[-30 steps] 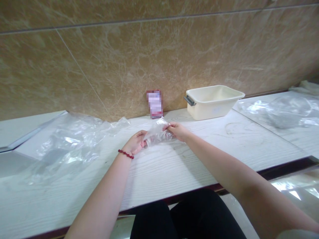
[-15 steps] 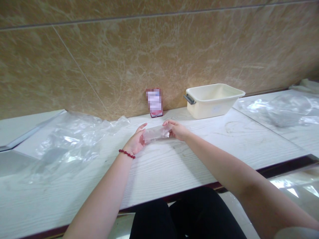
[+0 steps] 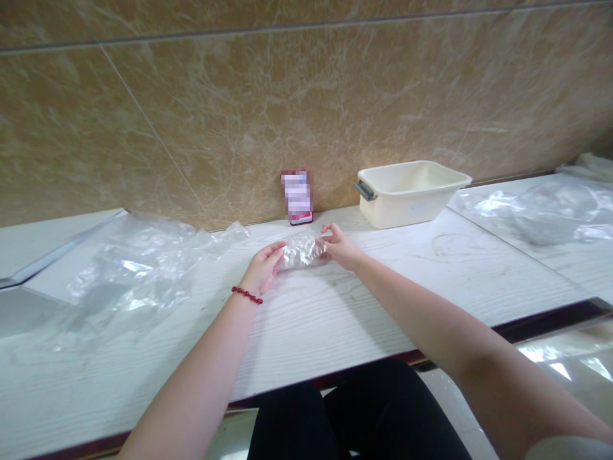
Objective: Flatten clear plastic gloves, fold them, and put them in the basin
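Left hand's (image 3: pixel 263 265) fingers are clamped on one end of a clear, crinkly, roll-shaped plastic bundle (image 3: pixel 302 250); right hand's (image 3: pixel 341 248) fingers pinch the end nearer the tub, one fingertip lifted off. The bundle's left of and in front of that cream rectangular plastic tub (image 3: pixel 397 214), can't tell if it touches the white wood-grain worktop (image 3: pixel 297 326). Looks like mid-folding or rolling to me. Next move probably calls for a steady left grip and a careful right pinch, film's likely slippery. Crumpled clear plastic sheeting (image 3: pixel 138 262) sits far left of the tub.
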`<control>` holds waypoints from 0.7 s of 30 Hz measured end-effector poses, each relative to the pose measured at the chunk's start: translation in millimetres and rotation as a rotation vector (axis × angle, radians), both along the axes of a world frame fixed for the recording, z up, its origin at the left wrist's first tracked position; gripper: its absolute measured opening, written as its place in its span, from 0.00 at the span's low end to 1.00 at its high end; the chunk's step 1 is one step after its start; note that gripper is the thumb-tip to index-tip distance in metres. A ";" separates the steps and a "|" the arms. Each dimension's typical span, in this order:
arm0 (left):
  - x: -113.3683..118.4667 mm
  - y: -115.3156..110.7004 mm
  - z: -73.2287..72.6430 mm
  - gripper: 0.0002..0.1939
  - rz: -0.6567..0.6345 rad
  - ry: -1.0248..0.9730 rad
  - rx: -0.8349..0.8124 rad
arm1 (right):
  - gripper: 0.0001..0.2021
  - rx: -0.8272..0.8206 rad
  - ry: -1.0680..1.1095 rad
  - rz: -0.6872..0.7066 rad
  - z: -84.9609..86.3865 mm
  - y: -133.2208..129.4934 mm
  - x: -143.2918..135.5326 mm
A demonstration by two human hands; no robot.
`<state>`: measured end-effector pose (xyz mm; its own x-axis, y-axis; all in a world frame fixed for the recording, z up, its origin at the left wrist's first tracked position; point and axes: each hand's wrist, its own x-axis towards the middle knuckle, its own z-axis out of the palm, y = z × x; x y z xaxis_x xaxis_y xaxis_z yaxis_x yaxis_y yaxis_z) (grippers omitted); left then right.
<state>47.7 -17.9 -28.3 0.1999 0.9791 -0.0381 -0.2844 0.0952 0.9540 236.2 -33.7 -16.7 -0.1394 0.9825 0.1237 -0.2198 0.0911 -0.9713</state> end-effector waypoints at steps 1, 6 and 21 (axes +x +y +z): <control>0.0 0.3 -0.1 0.12 0.017 0.000 0.018 | 0.18 0.015 0.005 -0.005 -0.8 1.0 0.1; -0.8 2.1 -2.0 0.13 0.051 0.047 0.104 | 0.15 0.063 -0.092 -0.046 -8.8 8.4 0.9; 0.3 -2.4 3.0 0.12 0.032 0.042 0.153 | 0.14 0.146 -0.461 -0.051 -19.0 12.4 5.1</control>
<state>48.1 -20.3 -25.3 0.1701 0.9799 0.1040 -0.2442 -0.0603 0.9679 241.3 -21.3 -35.8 -0.1642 0.9664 0.1978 0.2386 0.2335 -0.9426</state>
